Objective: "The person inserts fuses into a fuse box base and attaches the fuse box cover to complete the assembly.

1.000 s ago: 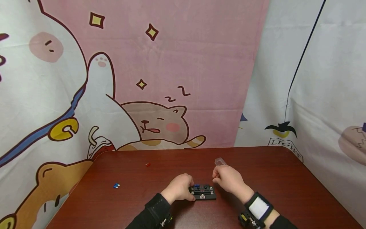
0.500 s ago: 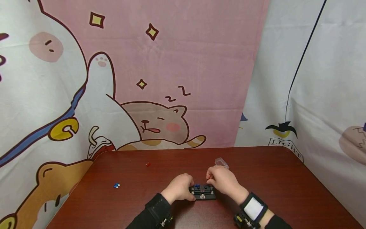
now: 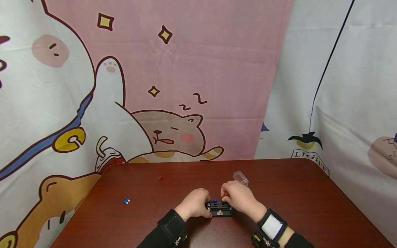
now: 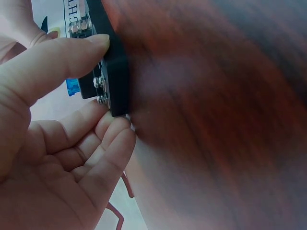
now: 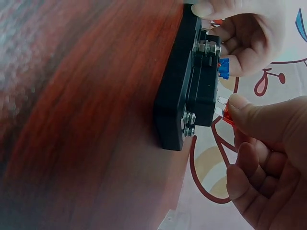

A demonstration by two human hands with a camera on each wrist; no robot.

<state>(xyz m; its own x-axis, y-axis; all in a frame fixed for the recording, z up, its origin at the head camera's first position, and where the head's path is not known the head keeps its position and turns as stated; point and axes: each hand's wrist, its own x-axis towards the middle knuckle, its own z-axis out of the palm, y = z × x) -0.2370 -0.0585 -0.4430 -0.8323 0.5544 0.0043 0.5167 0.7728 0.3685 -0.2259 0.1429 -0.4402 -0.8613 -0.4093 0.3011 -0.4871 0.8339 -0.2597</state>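
Note:
A black fuse block point(image 3: 219, 213) with metal screw terminals sits on the table. My left hand point(image 3: 193, 204) grips its left end between thumb and fingers; the left wrist view shows the thumb on the block's near edge. A blue blade fuse point(image 5: 224, 68) stands in the block's left slot. My right hand point(image 3: 240, 196) pinches a red blade fuse point(image 5: 229, 116) between thumb and index finger. The fuse's two metal prongs point at the block's top, right by its other slot, in the right wrist view. From the head view this fuse is hidden by the fingers.
Behind the right hand lies a clear plastic box point(image 3: 241, 177). A small red piece point(image 3: 160, 178) lies at the table's back left, and a small blue piece point(image 3: 126, 200) farther left. A cartoon-printed cloth point(image 3: 217, 86) hangs behind the brown table point(image 3: 149, 220).
My right hand has moved left, from beside the clear box to over the fuse block's right side, leaving more of the box visible. The left hand and the block have stayed put.

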